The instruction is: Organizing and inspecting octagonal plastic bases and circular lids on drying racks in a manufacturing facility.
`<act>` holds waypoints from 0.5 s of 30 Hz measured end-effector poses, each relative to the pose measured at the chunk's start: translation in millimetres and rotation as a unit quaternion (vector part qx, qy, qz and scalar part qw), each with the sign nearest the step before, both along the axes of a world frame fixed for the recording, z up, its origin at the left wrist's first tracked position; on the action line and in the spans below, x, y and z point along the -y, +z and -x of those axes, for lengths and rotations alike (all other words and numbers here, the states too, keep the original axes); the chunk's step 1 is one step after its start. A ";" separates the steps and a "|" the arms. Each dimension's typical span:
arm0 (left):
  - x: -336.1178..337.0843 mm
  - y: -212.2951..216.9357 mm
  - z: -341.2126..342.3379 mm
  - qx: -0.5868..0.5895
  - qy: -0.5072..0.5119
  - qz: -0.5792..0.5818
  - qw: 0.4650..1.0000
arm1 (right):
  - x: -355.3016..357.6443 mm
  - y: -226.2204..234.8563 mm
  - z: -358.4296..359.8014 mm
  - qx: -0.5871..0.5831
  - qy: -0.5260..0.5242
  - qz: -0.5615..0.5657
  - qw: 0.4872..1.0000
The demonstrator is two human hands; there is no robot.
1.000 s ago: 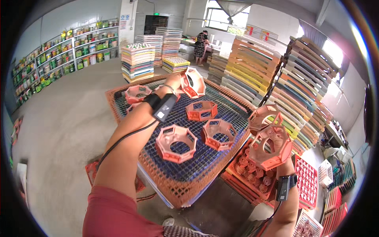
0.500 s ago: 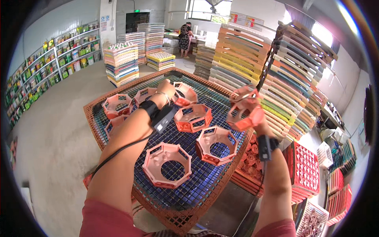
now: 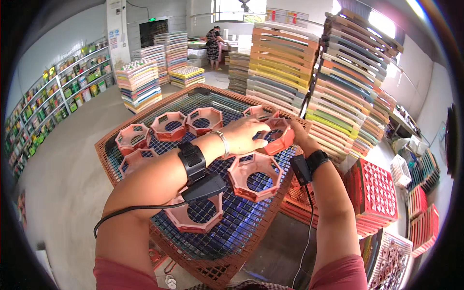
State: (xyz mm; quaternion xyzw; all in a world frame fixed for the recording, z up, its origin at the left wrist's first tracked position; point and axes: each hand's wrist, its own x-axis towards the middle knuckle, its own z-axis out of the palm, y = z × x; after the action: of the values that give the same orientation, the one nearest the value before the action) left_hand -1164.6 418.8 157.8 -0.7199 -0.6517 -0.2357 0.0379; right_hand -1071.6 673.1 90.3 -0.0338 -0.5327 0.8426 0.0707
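At the right side of a mesh-topped rack, my right hand [image 3: 300, 135] grips the outer side of a coral-red octagonal frame [image 3: 285, 141]. My left hand [image 3: 244, 134] reaches across to it, thumb and fingers closed at its left edge. Right behind it is another octagonal frame [image 3: 261, 111]; whether the two touch, I cannot tell. On the mesh in front lies a wider-looking octagonal frame [image 3: 256, 193]. One more octagonal frame [image 3: 193, 226] is partly hidden under my left forearm. Several others stand beyond my left arm, among them a far-left octagonal frame [image 3: 133, 145].
The rack [image 3: 227, 270] has a brown lattice rim. Tall stacks of trays [image 3: 280, 63] rise behind it on the right. Red crates [image 3: 372, 193] stand at the right, with a cable [image 3: 309, 232] hanging from my right wrist. A person [image 3: 213, 46] works far back; shelves line the left wall.
My left hand has moved right, from a far frame to the one at my right hand. My right hand has brought its two raised frames left and lower, over the mesh.
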 end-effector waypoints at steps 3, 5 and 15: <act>-7.9 0.8 -9.5 -0.009 -0.002 0.066 0.998 | -5.8 2.3 -23.9 0.062 -0.161 -0.786 0.594; -4.1 -4.9 -5.6 -0.019 -0.017 0.050 0.998 | 6.2 -1.4 -35.1 0.041 -0.226 -0.757 0.612; 67.2 44.5 -62.6 0.305 -0.069 0.034 0.949 | 153.1 -47.3 -250.8 -0.055 -0.333 -0.533 0.776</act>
State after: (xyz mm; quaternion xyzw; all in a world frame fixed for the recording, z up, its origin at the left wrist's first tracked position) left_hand -1102.0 351.5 202.3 -0.6576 -0.5889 -0.4236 -0.2035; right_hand -820.8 520.0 43.0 -0.1194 -0.8471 0.3486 0.3831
